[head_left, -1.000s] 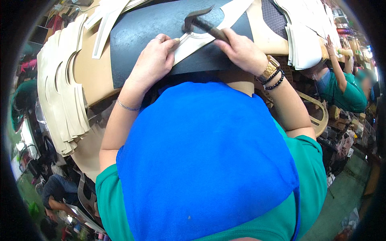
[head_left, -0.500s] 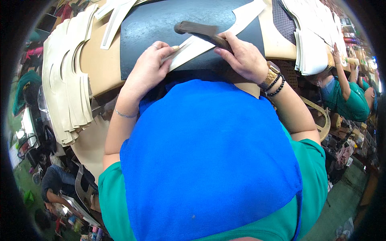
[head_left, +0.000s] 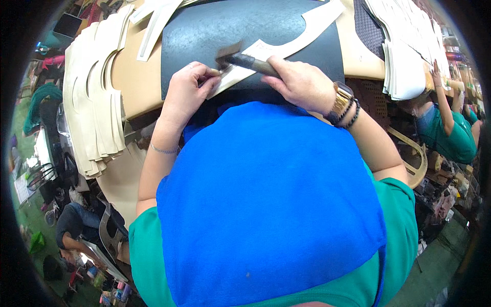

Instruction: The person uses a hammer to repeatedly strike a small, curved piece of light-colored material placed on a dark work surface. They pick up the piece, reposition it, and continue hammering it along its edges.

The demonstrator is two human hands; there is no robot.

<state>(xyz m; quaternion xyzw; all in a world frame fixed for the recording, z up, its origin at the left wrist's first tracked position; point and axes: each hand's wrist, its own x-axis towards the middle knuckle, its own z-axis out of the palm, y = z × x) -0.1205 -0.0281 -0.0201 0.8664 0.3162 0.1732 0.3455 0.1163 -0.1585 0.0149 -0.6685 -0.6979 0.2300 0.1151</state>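
A hammer (head_left: 253, 64) with a dark, worn head is in my right hand (head_left: 306, 86), which is closed around the handle's near end. Its slightly blurred head is just above the near end of a curved white leather-like piece (head_left: 291, 43). At that end, the fingers of my left hand (head_left: 189, 91) are pinched on the piece's edge, close beside the hammer head. Whether the head touches the piece I cannot tell. The piece lies slantwise on a black mat (head_left: 199, 36), narrow in the middle and widening toward the far right.
Layered cream cut pieces (head_left: 84, 102) hang over the table's left side. Another white stack (head_left: 404, 61) stands at the right, beside a dark textured sheet (head_left: 369, 30). Loose white strips (head_left: 156, 30) lie at the far left. A person in green (head_left: 447, 128) is off to the right.
The hammer head has come down and to the left, closer to my left fingers. My left hand keeps its pinch on the white piece. The whole view has shifted slightly.
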